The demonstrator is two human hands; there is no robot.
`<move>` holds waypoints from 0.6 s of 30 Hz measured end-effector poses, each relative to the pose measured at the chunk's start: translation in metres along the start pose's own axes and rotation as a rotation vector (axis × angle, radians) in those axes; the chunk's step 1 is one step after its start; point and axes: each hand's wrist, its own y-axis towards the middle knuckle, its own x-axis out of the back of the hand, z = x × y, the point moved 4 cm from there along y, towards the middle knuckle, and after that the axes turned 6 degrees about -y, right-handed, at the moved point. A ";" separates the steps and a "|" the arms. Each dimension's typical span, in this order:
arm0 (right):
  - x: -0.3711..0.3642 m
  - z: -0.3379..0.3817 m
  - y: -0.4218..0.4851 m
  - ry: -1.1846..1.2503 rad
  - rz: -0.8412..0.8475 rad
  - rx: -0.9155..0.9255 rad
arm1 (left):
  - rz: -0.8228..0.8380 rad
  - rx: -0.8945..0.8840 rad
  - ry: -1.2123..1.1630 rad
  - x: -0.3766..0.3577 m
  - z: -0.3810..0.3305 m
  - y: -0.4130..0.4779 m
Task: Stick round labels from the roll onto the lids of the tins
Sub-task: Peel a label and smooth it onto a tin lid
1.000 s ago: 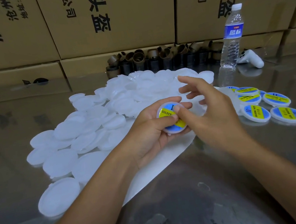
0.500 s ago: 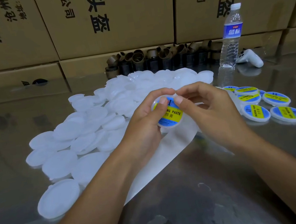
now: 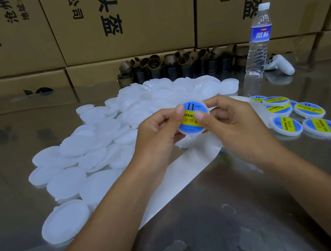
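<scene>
Both hands hold one white round lid (image 3: 191, 129) above the table, its blue and yellow label facing me. My left hand (image 3: 157, 133) grips its left edge with the thumb on the label. My right hand (image 3: 233, 123) grips the right side, thumb pressed on the yellow band. A heap of unlabelled white lids (image 3: 102, 144) spreads to the left and behind. Several labelled lids (image 3: 288, 114) lie at the right. A white backing strip (image 3: 181, 179) runs under my hands. The label roll is not visible.
The table (image 3: 219, 225) is shiny and reflective. A water bottle (image 3: 258, 41) and a white controller (image 3: 280, 63) stand at the back right. Dark cardboard cores (image 3: 172, 65) line the back edge below stacked cardboard boxes (image 3: 121, 19).
The lid has been turned and lifted slightly. My right hand went from pressing with a fingertip, other fingers spread, to gripping the lid; both thumbs now press the label.
</scene>
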 end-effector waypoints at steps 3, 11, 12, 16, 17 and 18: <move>-0.002 0.000 -0.001 -0.021 0.051 -0.007 | -0.003 -0.002 -0.003 0.000 0.000 0.000; 0.002 -0.001 0.002 0.019 -0.063 0.014 | 0.055 0.066 0.055 -0.003 0.004 -0.002; 0.003 -0.002 0.002 0.035 -0.081 0.007 | 0.056 0.060 0.059 -0.003 0.004 -0.002; 0.004 -0.003 0.003 0.084 -0.100 0.000 | 0.036 0.047 0.076 -0.001 0.004 -0.001; 0.004 -0.003 0.003 0.075 -0.095 0.005 | 0.030 0.046 0.083 0.000 0.004 -0.001; 0.004 -0.002 0.003 0.067 -0.090 0.010 | 0.025 0.045 0.090 0.001 0.004 0.000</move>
